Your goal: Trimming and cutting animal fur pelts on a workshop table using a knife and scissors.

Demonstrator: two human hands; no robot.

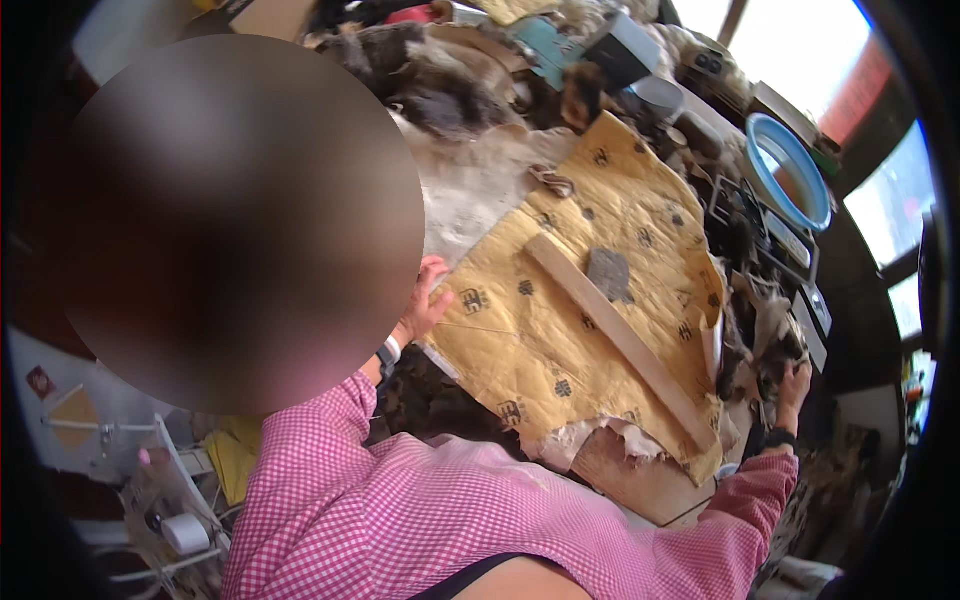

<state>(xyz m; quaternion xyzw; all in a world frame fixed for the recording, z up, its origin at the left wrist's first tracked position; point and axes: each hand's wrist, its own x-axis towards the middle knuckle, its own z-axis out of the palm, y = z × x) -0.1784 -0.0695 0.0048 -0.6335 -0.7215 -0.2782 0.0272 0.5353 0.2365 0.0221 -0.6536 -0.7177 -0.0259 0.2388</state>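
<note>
The left hand (pixel 424 308) is held with its fingers (pixel 432 268) parted; the right arm (pixel 748 500) is stretched outward, the right hand (pixel 793 388) apparently curled, though seen small.

The sheet (pixel 480 360) is mustard-yellow with scattered black printed marks; wooden strip (pixel 620 341) tan; block (pixel 609 273) grey; near smock (pixel 450 500) pink-and-white gingham; far-right basin (pixel 768 190) light blue; far fur pelts (pixel 450 95) brown and cream.

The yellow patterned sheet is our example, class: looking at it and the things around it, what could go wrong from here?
The wooden strip and grey piece lie on the yellow sheet and might slide if it is pulled. Its ragged lower edge could tear further. The right hand, among crowded items, might knock something.
</note>
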